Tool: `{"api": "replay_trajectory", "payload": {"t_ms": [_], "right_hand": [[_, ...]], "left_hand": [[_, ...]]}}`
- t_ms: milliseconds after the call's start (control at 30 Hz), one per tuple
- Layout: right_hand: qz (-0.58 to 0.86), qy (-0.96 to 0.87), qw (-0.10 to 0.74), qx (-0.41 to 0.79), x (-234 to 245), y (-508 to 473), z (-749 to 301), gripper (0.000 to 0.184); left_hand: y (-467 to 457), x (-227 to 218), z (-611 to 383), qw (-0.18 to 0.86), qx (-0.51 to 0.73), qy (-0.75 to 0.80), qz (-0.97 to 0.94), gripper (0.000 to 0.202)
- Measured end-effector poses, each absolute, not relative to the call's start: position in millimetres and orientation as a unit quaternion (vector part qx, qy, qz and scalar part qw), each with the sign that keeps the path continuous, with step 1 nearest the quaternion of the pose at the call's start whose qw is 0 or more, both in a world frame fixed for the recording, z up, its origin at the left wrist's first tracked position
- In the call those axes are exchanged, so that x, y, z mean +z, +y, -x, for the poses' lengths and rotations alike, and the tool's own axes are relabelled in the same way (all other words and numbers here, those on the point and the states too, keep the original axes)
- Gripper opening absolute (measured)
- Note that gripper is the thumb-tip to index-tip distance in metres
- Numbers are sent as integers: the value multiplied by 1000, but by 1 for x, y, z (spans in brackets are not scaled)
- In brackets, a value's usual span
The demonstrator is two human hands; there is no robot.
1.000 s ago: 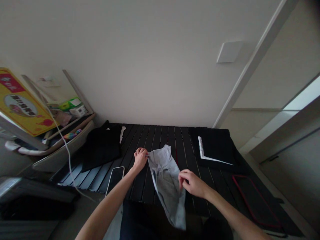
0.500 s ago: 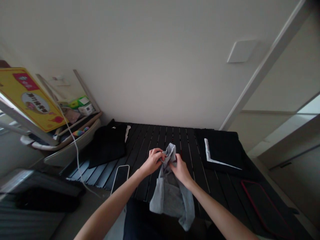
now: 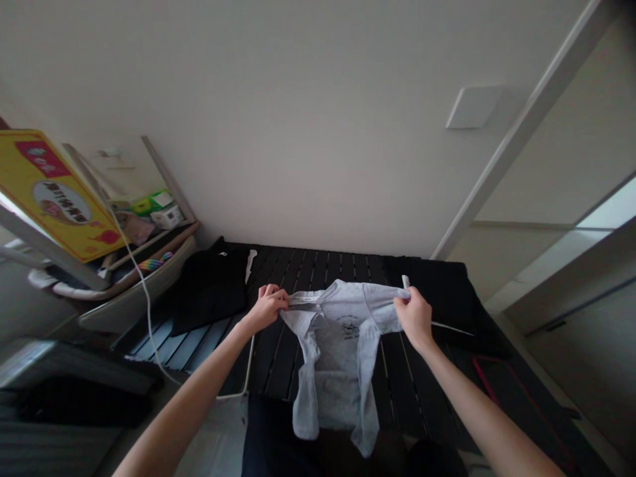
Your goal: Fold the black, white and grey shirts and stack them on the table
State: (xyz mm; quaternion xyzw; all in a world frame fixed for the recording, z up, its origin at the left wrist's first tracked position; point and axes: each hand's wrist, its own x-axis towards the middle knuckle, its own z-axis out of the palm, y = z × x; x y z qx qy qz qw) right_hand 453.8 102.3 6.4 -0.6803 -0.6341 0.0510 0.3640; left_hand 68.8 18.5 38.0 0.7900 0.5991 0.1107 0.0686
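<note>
A small light-grey baby romper (image 3: 342, 358) with a dark printed figure on its chest hangs stretched out between my hands. My left hand (image 3: 267, 309) is closed on its upper left edge, by the shoulder or sleeve. The end of the right sleeve is pinched in my right hand (image 3: 415, 317). The lower part of the romper droops in two strips over the table's near edge. Under it is the black slatted table (image 3: 278, 361).
Folded black cloth (image 3: 211, 288) lies at the table's left, and another black folded piece (image 3: 437, 285) at the right. A red-edged dark tablet-like object (image 3: 517, 397) rests near right. White cable (image 3: 148, 311) hangs left, beside a bin with a yellow box (image 3: 59, 192).
The grey romper was bunched up between my hands close together. Both hands have moved apart, left and right, spreading its top wide and showing the print.
</note>
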Motion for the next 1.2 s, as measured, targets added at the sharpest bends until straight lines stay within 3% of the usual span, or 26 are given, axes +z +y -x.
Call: {"api": "replay_trajectory", "payload": {"t_ms": [233, 433, 500, 600, 667, 800, 900, 1033, 1200], "right_hand": [[700, -638, 320, -14, -1, 111, -473, 17], [721, -617, 314, -34, 21, 147, -462, 24], [730, -600, 326, -40, 32, 161, -452, 31], [734, -593, 325, -63, 36, 165, -434, 59], [708, -632, 306, -72, 24, 155, -420, 69], [568, -794, 219, -11, -27, 115, -395, 54], [509, -848, 145, 43, -69, 80, -380, 53], [500, -860, 88, 60, -102, 48, -375, 56], [472, -877, 73, 44, -102, 54, -391, 60]], "left_hand": [[30, 59, -54, 11, 71, 641, -764, 27], [76, 68, -66, -44, 64, 667, -741, 36], [93, 66, -82, -58, 71, 688, -720, 45], [106, 50, -111, -33, 46, 704, -707, 61], [104, 30, -129, -14, 31, 706, -707, 59], [82, -16, -154, 51, -1, 696, -716, 47], [62, -38, -158, 66, -17, 708, -703, 48], [45, -44, -146, 53, -30, 740, -670, 56], [18, -36, -134, 49, -69, 748, -658, 62]]}}
